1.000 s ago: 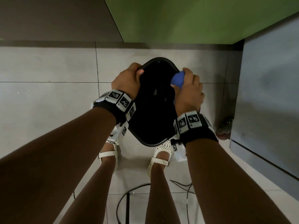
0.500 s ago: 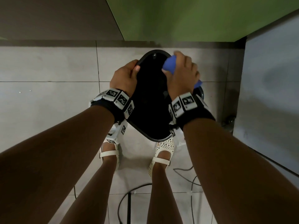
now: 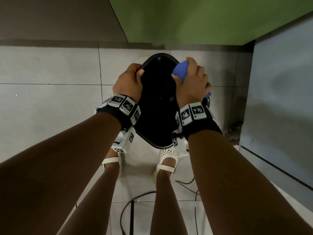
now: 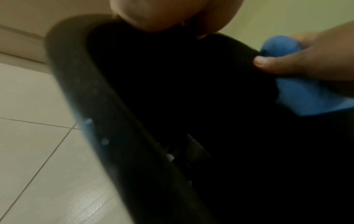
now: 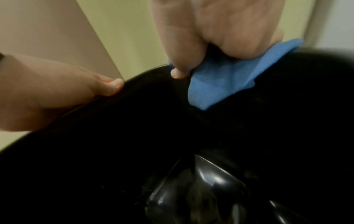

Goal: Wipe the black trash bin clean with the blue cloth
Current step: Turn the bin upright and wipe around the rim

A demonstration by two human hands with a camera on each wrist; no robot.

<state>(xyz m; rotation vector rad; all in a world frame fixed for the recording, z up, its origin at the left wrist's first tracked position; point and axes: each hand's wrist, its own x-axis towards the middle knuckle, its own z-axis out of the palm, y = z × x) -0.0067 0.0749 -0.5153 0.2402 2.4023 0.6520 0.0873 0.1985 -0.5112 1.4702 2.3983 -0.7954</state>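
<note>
The black trash bin (image 3: 157,106) stands on the tiled floor in front of my feet, its open mouth facing up. My left hand (image 3: 129,82) grips the bin's left rim (image 4: 72,78), thumb hooked inside. My right hand (image 3: 191,80) holds the folded blue cloth (image 3: 181,70) wrapped over the right rim, thumb pressing it against the inner wall. In the right wrist view the blue cloth (image 5: 226,81) drapes over the rim under my curled fingers, and the bin's glossy inside (image 5: 201,189) shows below. The left wrist view shows the cloth (image 4: 298,94) across the opening.
A green wall panel (image 3: 203,19) rises just behind the bin, and a grey cabinet (image 3: 279,99) stands close on the right. Black cables (image 3: 132,214) lie on the floor tiles behind my white sandals (image 3: 166,160).
My right hand slid the blue cloth along the right rim toward the bin's far end. The left hand kept its grip on the left rim.
</note>
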